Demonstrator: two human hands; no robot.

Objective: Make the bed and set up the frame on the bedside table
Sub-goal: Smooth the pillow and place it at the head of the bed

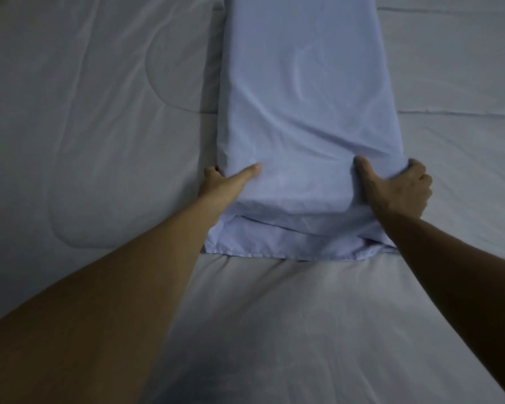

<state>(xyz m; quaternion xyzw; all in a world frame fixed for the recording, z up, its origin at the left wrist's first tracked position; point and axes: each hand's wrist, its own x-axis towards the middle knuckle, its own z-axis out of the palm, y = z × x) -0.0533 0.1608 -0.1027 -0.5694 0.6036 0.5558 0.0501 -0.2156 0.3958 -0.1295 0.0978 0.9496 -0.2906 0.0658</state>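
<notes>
A long pillow in a pale blue case [303,106] lies lengthwise on the bed, running away from me up the middle of the view. My left hand [226,180] grips its near left corner, thumb on top and fingers tucked under the side. At the near right corner my right hand [397,189] clutches a bunch of the case fabric. The loose open end of the case [289,243] spreads flat toward me below the pillow. No frame or bedside table is in view.
A grey-white quilted cover [85,126] spreads over the whole bed, with stitched seams and soft wrinkles. It lies fairly flat on both sides of the pillow and toward me. The light is dim.
</notes>
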